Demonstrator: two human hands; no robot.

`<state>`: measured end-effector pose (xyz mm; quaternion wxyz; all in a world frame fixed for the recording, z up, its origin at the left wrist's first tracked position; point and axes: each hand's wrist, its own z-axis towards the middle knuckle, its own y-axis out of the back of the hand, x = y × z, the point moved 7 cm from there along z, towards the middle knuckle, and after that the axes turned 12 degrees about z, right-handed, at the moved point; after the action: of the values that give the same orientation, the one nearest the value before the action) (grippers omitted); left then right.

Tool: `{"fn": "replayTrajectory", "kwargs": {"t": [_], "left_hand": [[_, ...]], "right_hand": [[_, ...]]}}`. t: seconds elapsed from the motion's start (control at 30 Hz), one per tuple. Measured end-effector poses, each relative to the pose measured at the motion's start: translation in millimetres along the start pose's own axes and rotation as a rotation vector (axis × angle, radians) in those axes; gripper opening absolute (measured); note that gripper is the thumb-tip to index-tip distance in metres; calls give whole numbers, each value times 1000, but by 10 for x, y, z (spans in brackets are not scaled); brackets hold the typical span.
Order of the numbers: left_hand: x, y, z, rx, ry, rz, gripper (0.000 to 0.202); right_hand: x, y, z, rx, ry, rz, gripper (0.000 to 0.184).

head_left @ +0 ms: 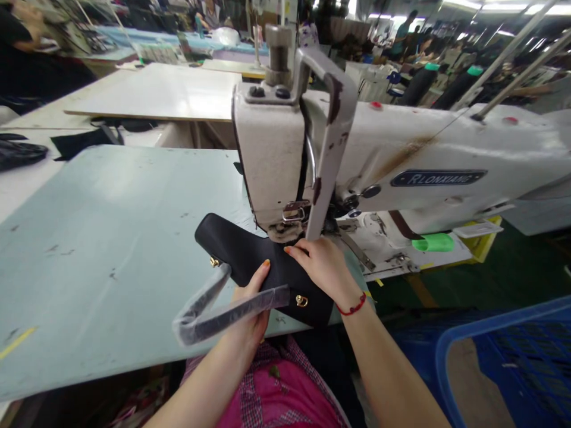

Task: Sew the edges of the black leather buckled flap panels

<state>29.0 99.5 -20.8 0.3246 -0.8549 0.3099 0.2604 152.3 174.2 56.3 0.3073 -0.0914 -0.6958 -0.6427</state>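
Observation:
A black handbag piece (241, 244) with gold-coloured metal fittings lies tilted at the sewing machine (276, 148), its upper edge under the machine head. My left hand (254, 297) grips its lower side, thumb on top and fingers hidden underneath. The bag's handle (223, 315), wrapped in clear plastic, loops out to the left across my left wrist. My right hand (319, 261) is closed at the upper right edge of the bag, close to the needle area, with thumb and forefinger pressed on the black material. The needle itself is hidden behind the machine's parts.
The pale blue-green worktable (111, 226) extends left. A blue plastic basket (446, 356) stands at the lower right, and a yellow tray (486, 241) sits behind the machine bed. Black thread cones (417, 86) stand behind the machine. Other people are at work in the background.

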Motion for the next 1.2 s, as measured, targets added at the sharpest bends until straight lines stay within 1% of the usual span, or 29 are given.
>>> {"fn": "replayTrajectory", "kwargs": {"t": [0.1,0.2,0.27,0.4,0.6,0.73,0.87,0.97,1.03,1.1,1.2], "left_hand": [[-14,18,35,-9,-13,33,52],[-24,61,96,-8,-35,53,45],[-36,91,137,-5,-39,66,40],[-135,127,203,3,-54,133,38],[-380,132,331,94,-94,264,37],[-503,151,486,172,-36,374,33],[-682,49,591,303,-17,460,43],[-840,-50,621,314,-12,509,38],[-950,-136,639,339,-47,539,39],[-1038,-221,672,394,-96,595,42],[-1121,-280,769,453,-141,654,42]], "right_hand": [[4,-8,4,6,0,2,34],[0,-31,9,16,-17,27,33],[-7,-51,10,20,-29,71,31],[-28,-88,-2,32,-27,208,29],[-66,-162,-52,103,25,509,32],[-103,-269,-97,112,0,656,35],[-98,-387,-138,78,-31,768,34],[-83,-455,-145,29,-49,813,33],[-72,-493,-140,-8,-53,851,34],[-64,-532,-141,-36,-57,887,34],[-63,-599,-186,-36,-86,924,35]]}}
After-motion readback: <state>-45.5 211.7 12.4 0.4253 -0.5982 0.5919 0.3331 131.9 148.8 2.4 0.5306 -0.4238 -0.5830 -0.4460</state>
